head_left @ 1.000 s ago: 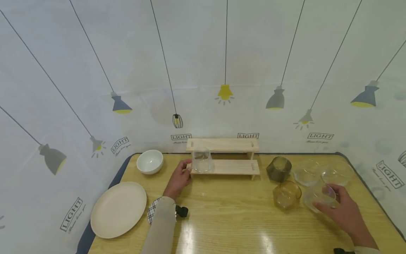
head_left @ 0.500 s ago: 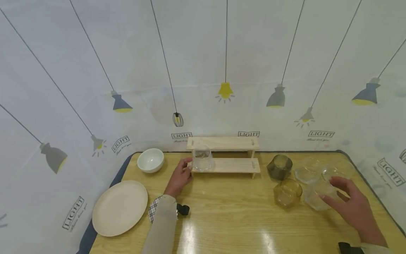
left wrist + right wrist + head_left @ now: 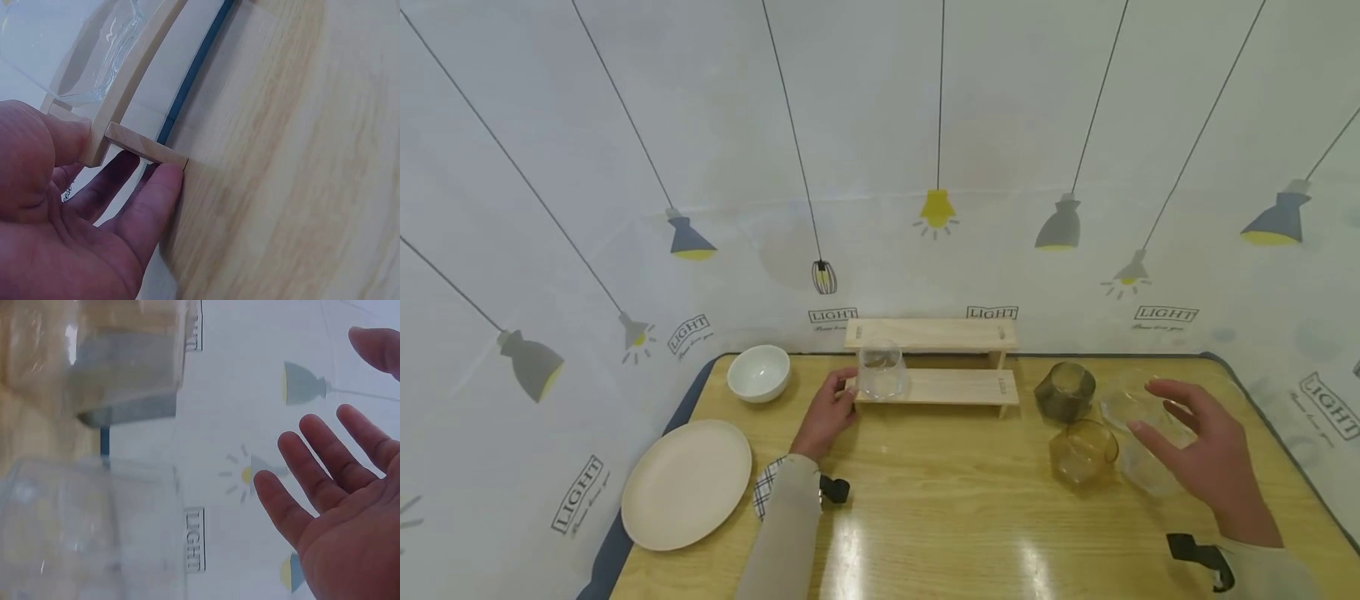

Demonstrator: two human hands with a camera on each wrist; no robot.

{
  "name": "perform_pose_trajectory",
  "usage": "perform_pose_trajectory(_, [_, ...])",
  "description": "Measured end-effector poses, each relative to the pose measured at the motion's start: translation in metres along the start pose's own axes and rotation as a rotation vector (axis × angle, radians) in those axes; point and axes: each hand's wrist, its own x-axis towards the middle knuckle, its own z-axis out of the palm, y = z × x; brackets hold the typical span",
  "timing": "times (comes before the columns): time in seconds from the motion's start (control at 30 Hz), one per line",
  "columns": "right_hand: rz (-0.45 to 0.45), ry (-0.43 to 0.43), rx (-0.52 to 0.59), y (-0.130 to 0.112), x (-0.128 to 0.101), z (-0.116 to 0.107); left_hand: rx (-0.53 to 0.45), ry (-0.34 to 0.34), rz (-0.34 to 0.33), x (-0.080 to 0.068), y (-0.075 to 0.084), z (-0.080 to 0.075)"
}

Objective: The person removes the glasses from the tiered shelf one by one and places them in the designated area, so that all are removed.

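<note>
My left hand (image 3: 829,417) grips the left end of a two-step wooden rack (image 3: 951,387). In the left wrist view its thumb lies on the board's edge and the fingers are at the rack's leg (image 3: 147,145). A clear glass (image 3: 882,375) stands on the lower step, close beside that hand. My right hand (image 3: 1206,446) hovers over the clear glasses at the right, fingers spread and holding nothing. One clear glass (image 3: 1142,471) stands below it, another (image 3: 1120,404) behind, and a third is mostly hidden by the hand. An amber glass (image 3: 1082,454) and a smoky grey glass (image 3: 1065,392) stand to their left.
At the left are a white bowl (image 3: 758,373) and a large cream plate (image 3: 687,485). A checked cloth item (image 3: 765,485) lies partly under the left forearm. Behind the wooden table (image 3: 940,500) hangs a white backdrop (image 3: 880,150) printed with lamps.
The right hand has let go of the near clear glass, opened its fingers, and moved up and toward the far glasses. The left hand has stayed on the rack.
</note>
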Motion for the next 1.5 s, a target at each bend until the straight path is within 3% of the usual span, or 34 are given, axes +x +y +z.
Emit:
perform_pose_trajectory(0.4, [-0.054, -0.084, 0.049, -0.046, 0.030, 0.060, -0.010, -0.010, 0.001, -0.001, 0.002, 0.001])
perform_pose_trajectory(0.63, [-0.148, -0.168, 0.059, -0.065, 0.041, 0.106, -0.020, -0.007, -0.029, 0.001, 0.000, 0.001])
perform_pose_trajectory(0.77, [-0.152, -0.209, 0.098, -0.074, 0.049, 0.134, -0.015, 0.007, -0.032, 0.003, 0.000, 0.001])
perform_pose_trajectory(1.13, [-0.069, -0.352, 0.216, -0.102, 0.064, 0.212, -0.043, 0.027, -0.046, 0.003, 0.000, -0.001])
perform_pose_trajectory(1.37, [0.111, -0.397, 0.264, -0.110, 0.071, 0.255, -0.034, 0.041, -0.040, 0.004, 0.001, 0.001])
perform_pose_trajectory(1.5, [0.168, -0.398, 0.277, -0.110, 0.071, 0.274, -0.035, 0.024, -0.018, 0.003, 0.000, 0.001])
